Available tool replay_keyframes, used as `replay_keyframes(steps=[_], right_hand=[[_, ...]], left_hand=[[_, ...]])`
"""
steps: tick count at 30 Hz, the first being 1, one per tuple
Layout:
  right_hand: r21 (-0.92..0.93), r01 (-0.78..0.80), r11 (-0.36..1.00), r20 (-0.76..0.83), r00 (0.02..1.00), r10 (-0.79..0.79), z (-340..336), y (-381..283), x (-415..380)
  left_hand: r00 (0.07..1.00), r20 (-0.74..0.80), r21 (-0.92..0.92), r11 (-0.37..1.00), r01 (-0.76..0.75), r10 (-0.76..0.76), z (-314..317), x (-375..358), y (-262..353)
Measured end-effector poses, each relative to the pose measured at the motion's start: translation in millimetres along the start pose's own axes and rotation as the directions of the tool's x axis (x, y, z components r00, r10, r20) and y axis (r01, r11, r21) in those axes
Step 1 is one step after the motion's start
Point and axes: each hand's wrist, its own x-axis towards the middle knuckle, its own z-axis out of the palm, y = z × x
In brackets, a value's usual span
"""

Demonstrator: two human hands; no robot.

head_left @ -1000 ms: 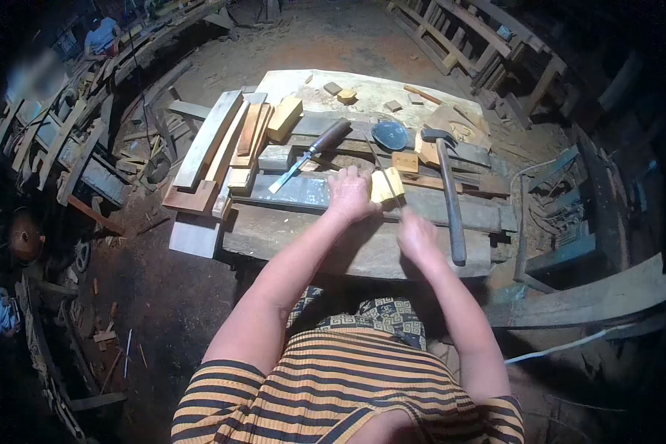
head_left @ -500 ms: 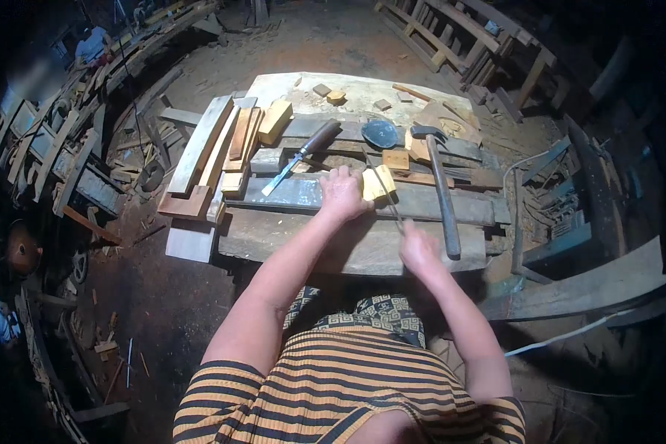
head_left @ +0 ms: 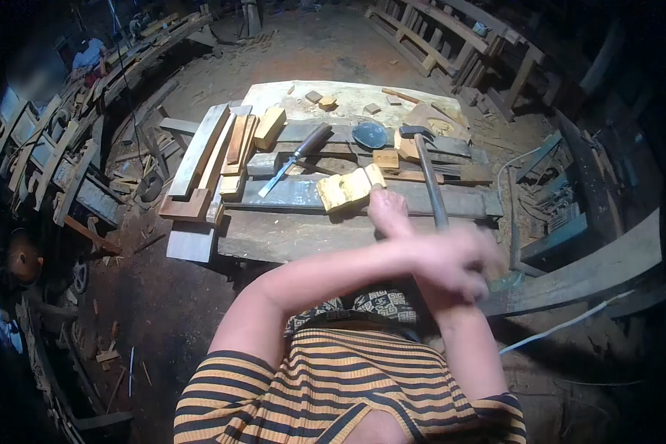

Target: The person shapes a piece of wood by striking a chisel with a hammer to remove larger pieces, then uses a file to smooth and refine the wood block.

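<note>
A carved yellow wood block (head_left: 344, 189) with notches across its top lies tilted on the grey board (head_left: 296, 194). My right hand (head_left: 390, 211) is closed at the block's right end. Crossing over my right forearm, my left hand (head_left: 462, 263) is blurred, its fingers apart and nothing visible in them. Just behind it is the hammer (head_left: 431, 177), its handle end hidden by that hand. A chisel (head_left: 297, 157) with a dark handle lies left of the block. The thin tool seen before is out of sight.
A round dark dish (head_left: 369, 134) and a small drilled block (head_left: 385, 159) lie beyond the carved block. Long wood strips (head_left: 202, 152) are stacked at the bench's left. Timber frames (head_left: 436, 52) stand at the back right. A person is partly visible far left.
My left hand has left the block and swung right across my right arm. My right hand has moved up and left to the block's end. The block's notched top is now exposed.
</note>
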Motion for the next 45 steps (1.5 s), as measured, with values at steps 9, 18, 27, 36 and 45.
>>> replay_keyframes(steps=[9, 18, 27, 36, 45], right_hand=[[0.048, 0.048, 0.998, -0.010, 0.999, -0.047, -4, 2, 0], [0.064, 0.049, 0.997, 0.036, 0.998, -0.052, -7, 3, -1], [0.065, 0.013, 0.998, 0.085, 0.996, -0.019, -11, 4, 4], [0.077, 0.000, 0.997, 0.073, 0.997, -0.006, -11, 4, 2], [0.083, -0.012, 0.996, 0.079, 0.997, 0.006, -5, 3, 8]], left_hand=[[0.828, 0.476, -0.564, 0.825, 0.030, 0.296, 52, 56, 41], [0.816, 0.517, -0.457, 0.890, 0.008, 0.258, 54, 69, 44], [0.809, 0.570, -0.449, 0.879, 0.158, 0.146, 29, 71, 36], [0.792, 0.516, -0.546, 0.838, 0.009, 0.327, 52, 72, 52], [0.821, 0.570, -0.330, 0.926, 0.184, 0.040, 17, 59, 34]])
